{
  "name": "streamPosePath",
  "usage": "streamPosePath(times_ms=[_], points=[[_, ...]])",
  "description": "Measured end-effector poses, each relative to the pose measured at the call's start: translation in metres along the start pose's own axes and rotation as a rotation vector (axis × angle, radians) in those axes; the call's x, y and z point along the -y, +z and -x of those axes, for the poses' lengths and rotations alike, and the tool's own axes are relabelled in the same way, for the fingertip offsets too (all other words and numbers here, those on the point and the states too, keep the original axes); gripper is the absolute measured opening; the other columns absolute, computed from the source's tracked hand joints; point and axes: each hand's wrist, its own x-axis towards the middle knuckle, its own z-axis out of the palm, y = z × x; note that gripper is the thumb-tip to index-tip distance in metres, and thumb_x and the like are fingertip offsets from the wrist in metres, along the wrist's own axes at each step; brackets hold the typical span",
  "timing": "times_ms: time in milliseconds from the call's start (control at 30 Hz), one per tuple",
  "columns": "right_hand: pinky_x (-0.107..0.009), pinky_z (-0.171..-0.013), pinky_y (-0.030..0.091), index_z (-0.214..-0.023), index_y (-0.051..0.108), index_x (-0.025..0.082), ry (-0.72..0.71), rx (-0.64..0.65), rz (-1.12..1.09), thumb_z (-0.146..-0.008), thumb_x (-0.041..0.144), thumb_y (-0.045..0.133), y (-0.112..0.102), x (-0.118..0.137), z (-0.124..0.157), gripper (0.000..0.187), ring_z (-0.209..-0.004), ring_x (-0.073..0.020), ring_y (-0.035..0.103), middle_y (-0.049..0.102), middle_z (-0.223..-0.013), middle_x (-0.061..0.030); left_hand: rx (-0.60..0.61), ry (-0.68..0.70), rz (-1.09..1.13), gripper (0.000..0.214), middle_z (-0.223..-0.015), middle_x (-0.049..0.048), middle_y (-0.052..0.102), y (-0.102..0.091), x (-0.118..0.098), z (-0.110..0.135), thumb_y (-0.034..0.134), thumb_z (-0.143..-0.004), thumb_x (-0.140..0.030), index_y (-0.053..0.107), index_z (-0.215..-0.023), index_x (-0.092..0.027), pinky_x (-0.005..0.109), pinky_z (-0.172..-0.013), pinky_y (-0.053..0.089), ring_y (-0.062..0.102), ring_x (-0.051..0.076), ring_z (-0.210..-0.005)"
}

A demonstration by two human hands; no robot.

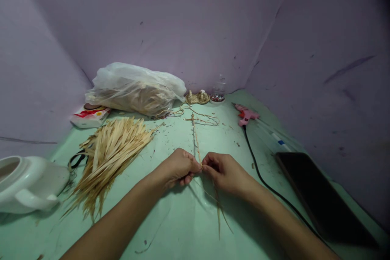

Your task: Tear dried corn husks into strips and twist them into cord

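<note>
A thin braided straw cord [196,140] runs toward me from a tangle of finer cord [207,121] near the back of the table. My left hand [181,166] pinches its near end between thumb and forefinger. Right beside it, my right hand [224,170] is closed on the same end, fingertips almost touching the left ones. Loose straw strands [218,215] hang down below the right hand toward the table's front. To the left lies a fanned bundle of dry, flat straw strips [114,154].
A plastic bag [137,89] of fibre rests against the back wall, near a white-and-red packet [90,117], a woven piece [197,97] and a clear container [218,93]. At right are a pink glue gun [246,114], its black cable and a dark tablet [323,195]; a white object [33,183] stands left.
</note>
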Motion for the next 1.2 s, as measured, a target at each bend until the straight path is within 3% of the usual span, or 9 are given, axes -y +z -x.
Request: streamPosePath(times_ms=[133,300,500,700,767,867,967,1067,1200], points=[[-0.022,-0.054,0.03,-0.078,0.061,0.015,-0.023,-0.059,0.289,-0.075,0.016,0.045,-0.001,0.011,0.007,0.015,-0.059,-0.0115,0.049,0.062,-0.069,-0.0043,-0.067,0.027,-0.027,0.013,-0.029,-0.0066,0.031,0.006,0.004,-0.004,0.048,-0.053,-0.01,0.044,-0.043,-0.017,0.02,-0.031,0.014,0.025,0.005,-0.027],[-0.025,-0.051,0.026,-0.073,0.063,0.016,0.083,-0.112,0.465,-0.076,0.02,0.046,-0.001,0.026,0.015,0.018,-0.057,-0.0146,0.053,0.065,-0.068,-0.0081,-0.115,0.096,-0.023,0.013,-0.031,-0.0067,0.03,0.011,0.012,-0.01,0.047,-0.051,-0.008,0.046,-0.041,-0.015,0.021,-0.034,0.014,0.022,0.004,-0.031],[-0.028,-0.048,0.02,-0.078,0.065,0.016,0.066,-0.008,0.617,-0.077,0.02,0.045,0.016,0.033,0.023,0.021,-0.057,-0.0185,0.058,0.069,-0.071,-0.0107,-0.122,0.023,0.134,0.024,-0.03,-0.0072,0.024,0.013,0.0,0.001,0.045,-0.05,-0.005,0.032,-0.034,-0.017,0.021,-0.033,0.013,0.02,0.003,-0.03],[-0.028,-0.048,0.021,-0.085,0.066,0.014,0.039,0.051,0.646,-0.074,0.013,0.045,0.023,0.036,0.028,0.023,-0.057,-0.0188,0.058,0.069,-0.075,-0.0121,-0.097,-0.006,0.096,0.013,-0.03,-0.0057,0.033,0.01,-0.003,0.002,0.048,-0.05,-0.004,0.05,-0.041,-0.012,0.02,-0.035,0.016,0.025,0.003,-0.03],[-0.027,-0.047,0.023,-0.071,0.066,0.014,0.039,0.133,0.548,-0.07,0.014,0.049,0.012,0.036,0.029,0.017,-0.053,-0.016,0.055,0.067,-0.066,-0.0092,-0.09,0.0,0.075,0.011,-0.031,-0.005,0.036,0.008,-0.002,0.001,0.05,-0.051,-0.004,0.052,-0.043,-0.012,0.02,-0.035,0.017,0.026,0.004,-0.031],[-0.022,-0.043,0.028,-0.057,0.06,0.015,0.127,0.241,0.159,-0.067,0.018,0.055,-0.011,0.033,0.025,0.012,-0.045,-0.0089,0.045,0.058,-0.052,-0.002,-0.065,0.027,0.065,0.008,-0.033,-0.0045,0.039,0.004,-0.001,-0.001,0.054,-0.053,-0.008,0.054,-0.046,-0.012,0.021,-0.035,0.017,0.027,0.004,-0.031],[-0.019,-0.037,0.028,-0.071,0.06,0.014,0.319,0.057,-0.248,-0.071,0.025,0.057,-0.024,0.03,0.017,0.012,-0.037,-0.0053,0.039,0.051,-0.051,0.0024,-0.036,0.044,0.053,0.006,-0.034,-0.0051,0.039,0.001,-0.001,0.001,0.055,-0.054,-0.01,0.054,-0.048,-0.012,0.021,-0.036,0.017,0.027,0.004,-0.032],[-0.019,-0.034,0.034,-0.088,0.057,0.013,0.455,-0.006,-0.489,-0.072,0.024,0.057,-0.017,0.028,0.008,0.019,-0.035,-0.0077,0.045,0.048,-0.05,0.0045,-0.007,0.059,0.047,0.006,-0.034,-0.0059,0.037,0.0,0.0,0.001,0.052,-0.053,-0.01,0.053,-0.048,-0.012,0.022,-0.037,0.016,0.025,0.004,-0.032],[-0.02,-0.04,0.043,-0.069,0.053,0.013,0.407,0.125,-0.635,-0.074,0.018,0.051,0.004,0.022,0.001,0.007,-0.039,-0.0077,0.05,0.05,-0.052,0.0031,0.022,0.08,0.017,0.008,-0.034,-0.0056,0.035,0.001,0.004,-0.002,0.046,-0.051,-0.009,0.051,-0.046,-0.014,0.023,-0.038,0.014,0.023,0.004,-0.034]])
